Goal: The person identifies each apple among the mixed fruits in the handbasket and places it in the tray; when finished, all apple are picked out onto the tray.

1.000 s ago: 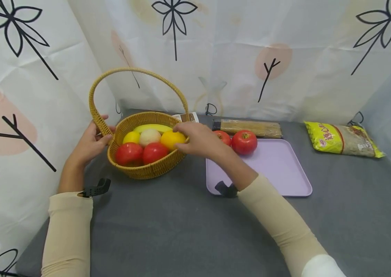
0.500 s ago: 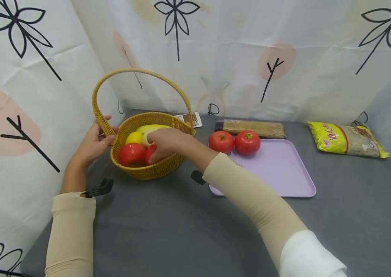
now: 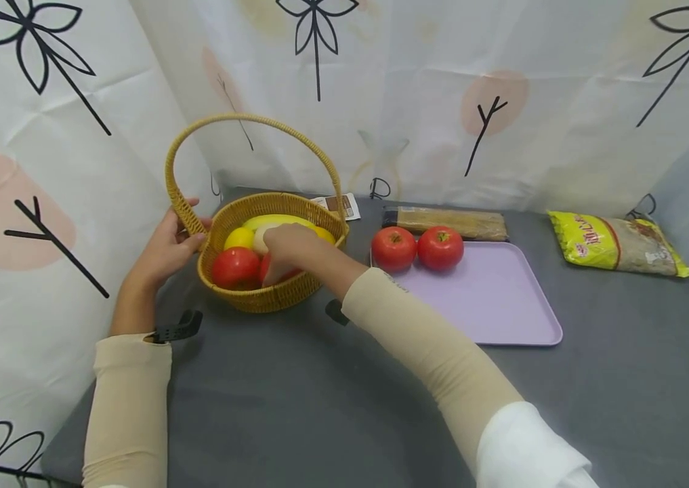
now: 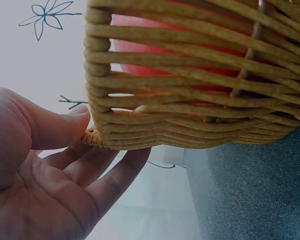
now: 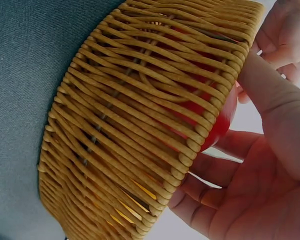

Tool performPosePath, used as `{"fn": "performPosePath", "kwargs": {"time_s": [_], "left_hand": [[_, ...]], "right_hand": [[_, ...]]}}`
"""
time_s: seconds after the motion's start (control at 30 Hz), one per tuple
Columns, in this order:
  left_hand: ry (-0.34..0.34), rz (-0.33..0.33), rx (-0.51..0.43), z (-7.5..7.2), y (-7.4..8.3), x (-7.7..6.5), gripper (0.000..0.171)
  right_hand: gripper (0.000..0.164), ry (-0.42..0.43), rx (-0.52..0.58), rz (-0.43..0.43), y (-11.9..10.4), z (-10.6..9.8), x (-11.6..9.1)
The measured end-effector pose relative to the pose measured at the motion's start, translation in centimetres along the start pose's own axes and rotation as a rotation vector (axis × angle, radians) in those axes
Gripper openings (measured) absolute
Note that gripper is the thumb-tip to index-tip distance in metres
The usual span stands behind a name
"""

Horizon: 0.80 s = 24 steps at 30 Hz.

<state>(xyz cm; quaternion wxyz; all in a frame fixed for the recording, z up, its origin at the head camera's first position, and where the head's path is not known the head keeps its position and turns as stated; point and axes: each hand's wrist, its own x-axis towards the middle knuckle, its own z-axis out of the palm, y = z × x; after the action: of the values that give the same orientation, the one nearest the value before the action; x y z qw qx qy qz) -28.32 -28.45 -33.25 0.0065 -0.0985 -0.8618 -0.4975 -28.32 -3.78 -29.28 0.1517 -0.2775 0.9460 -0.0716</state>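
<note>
From the head view, the wicker basket point(image 3: 261, 271) sits in the middle left of the frame on the grey table point(image 3: 320, 407). The left hand point(image 3: 164, 251) is at the bottom of the basket's tall handle, thumb on one side and fingers on the other — it looks like it keeps the basket from sliding. The right hand point(image 3: 286, 247) reaches down into the basket, fingers curled over a red tomato point(image 3: 271, 270) that is mostly hidden under it. Another tomato point(image 3: 235, 267), a lemon point(image 3: 238, 238), a banana point(image 3: 271, 221) and an orange point(image 3: 324, 234) lie packed beside it. To the right of the basket is a purple tray point(image 3: 490, 305) with two tomatoes point(image 3: 417, 248) at its top left corner, set close together. Behind the tray lies a pack of noodles point(image 3: 448, 222), and far right a yellow bag point(image 3: 618, 242).

From the left wrist view, the basket's woven side fills the top of the frame, red showing through the gaps. The left hand point(image 4: 50, 190) is at the lower left, fingers fairly straight under the rim, thumb pressed by the weave — a loose hold, not a tight one.

From the right wrist view, the basket's wall fills the left and middle. At the right edge the right hand point(image 5: 255, 175) bends its fingers round the red tomato point(image 5: 222, 120) just inside the rim, so it has hold of it, down in the basket.
</note>
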Motion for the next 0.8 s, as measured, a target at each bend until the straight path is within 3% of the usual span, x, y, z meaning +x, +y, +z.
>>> {"fn": "performPosePath", "kwargs": {"time_s": [0.43, 0.8], "left_hand": [[0.015, 0.01, 0.017, 0.3, 0.0, -0.1, 0.064], [0.018, 0.041, 0.007, 0.3, 0.2, 0.0, 0.062]], "right_hand": [[0.048, 0.066, 0.03, -0.044, 0.6, 0.6, -0.1], [0.05, 0.097, 0.051, -0.043, 1.0, -0.6, -0.7]]}}
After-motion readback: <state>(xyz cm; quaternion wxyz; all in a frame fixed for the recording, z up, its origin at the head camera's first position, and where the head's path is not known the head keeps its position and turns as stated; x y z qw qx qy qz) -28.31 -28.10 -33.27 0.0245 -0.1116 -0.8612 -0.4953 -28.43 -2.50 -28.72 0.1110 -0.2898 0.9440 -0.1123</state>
